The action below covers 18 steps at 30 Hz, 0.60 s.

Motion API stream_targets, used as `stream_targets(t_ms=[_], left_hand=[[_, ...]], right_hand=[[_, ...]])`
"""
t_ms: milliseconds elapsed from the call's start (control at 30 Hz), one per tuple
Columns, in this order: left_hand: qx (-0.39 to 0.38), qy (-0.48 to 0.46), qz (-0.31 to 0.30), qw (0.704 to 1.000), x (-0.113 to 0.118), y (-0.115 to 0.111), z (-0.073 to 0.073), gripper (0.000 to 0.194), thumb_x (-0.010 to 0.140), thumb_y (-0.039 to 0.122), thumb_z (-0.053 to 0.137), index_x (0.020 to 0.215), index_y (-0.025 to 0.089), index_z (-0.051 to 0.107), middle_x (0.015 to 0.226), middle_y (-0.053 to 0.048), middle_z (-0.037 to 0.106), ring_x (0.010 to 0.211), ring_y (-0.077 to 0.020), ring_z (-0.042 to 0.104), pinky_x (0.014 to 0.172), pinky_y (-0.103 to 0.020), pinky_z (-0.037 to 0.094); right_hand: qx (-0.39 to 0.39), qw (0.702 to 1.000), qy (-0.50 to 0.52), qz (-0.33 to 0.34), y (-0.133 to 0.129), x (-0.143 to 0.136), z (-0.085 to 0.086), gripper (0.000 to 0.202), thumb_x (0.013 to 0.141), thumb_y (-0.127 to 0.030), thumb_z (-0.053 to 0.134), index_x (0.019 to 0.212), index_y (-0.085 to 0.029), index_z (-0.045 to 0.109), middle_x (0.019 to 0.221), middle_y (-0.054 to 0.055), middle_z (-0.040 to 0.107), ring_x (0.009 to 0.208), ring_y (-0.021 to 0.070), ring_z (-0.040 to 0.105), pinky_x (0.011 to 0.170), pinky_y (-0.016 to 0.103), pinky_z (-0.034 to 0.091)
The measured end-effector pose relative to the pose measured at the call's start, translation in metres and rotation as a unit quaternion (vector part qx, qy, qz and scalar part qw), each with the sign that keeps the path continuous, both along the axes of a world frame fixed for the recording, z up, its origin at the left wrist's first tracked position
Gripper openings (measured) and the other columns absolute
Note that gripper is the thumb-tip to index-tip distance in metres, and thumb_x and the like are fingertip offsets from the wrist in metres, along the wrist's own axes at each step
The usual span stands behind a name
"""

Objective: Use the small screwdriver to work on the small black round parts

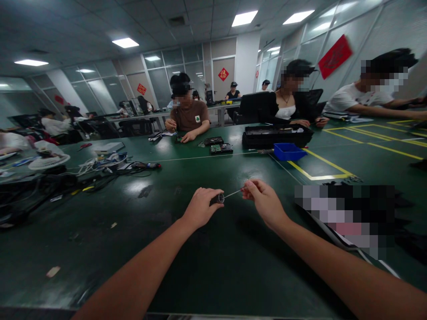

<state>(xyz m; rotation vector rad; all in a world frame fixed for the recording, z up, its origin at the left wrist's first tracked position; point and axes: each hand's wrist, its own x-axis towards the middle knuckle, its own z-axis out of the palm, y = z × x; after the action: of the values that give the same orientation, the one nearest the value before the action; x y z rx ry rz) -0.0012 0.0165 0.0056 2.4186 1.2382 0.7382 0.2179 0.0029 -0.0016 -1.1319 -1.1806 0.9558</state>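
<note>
My left hand (202, 205) grips a small dark cylindrical part (218, 198) between thumb and fingers, its round end turned to the right. From the right, my right hand (262, 195) pinches the reddish handle of a thin screwdriver-like tool (233, 193). The metal shaft of the tool reaches left to the round end of the part; whether its tip touches inside is too small to tell. Both hands are held above the green table (200, 275).
A blue bin (289, 152) and a black tray (275, 137) stand beyond my right hand. Circuit boards (221, 148) lie farther back. Tangled cables (110, 166) cover the left side. A person in brown (191, 116) works opposite; others sit at the right.
</note>
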Motion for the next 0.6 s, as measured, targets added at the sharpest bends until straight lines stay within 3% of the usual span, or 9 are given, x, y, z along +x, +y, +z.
stream_targets(t_ms=[133, 600], left_hand=[[0.009, 0.000, 0.002, 1.000, -0.0005, 0.0000, 0.0009, 0.037, 0.087, 0.025, 0.071, 0.123, 0.026, 0.063, 0.116, -0.001, 0.067, 0.106, -0.0219, 0.056, 0.101, -0.042, 0.040], [0.014, -0.009, 0.005, 1.000, -0.0024, 0.0042, -0.0044, 0.039, 0.086, 0.023, 0.072, 0.124, 0.028, 0.063, 0.120, -0.001, 0.066, 0.111, -0.0212, 0.055, 0.101, -0.042, 0.041]], right_hand=[[-0.012, 0.999, 0.013, 0.032, -0.0003, 0.0000, -0.0004, 0.031, 0.085, -0.050, 0.065, 0.093, -0.020, 0.066, 0.082, 0.004, 0.068, 0.075, 0.0186, 0.064, 0.073, 0.036, 0.053], [-0.053, 0.997, 0.026, 0.040, -0.0028, -0.0034, 0.0040, 0.028, 0.085, -0.047, 0.063, 0.091, -0.020, 0.063, 0.079, 0.003, 0.067, 0.067, 0.0162, 0.061, 0.066, 0.033, 0.051]])
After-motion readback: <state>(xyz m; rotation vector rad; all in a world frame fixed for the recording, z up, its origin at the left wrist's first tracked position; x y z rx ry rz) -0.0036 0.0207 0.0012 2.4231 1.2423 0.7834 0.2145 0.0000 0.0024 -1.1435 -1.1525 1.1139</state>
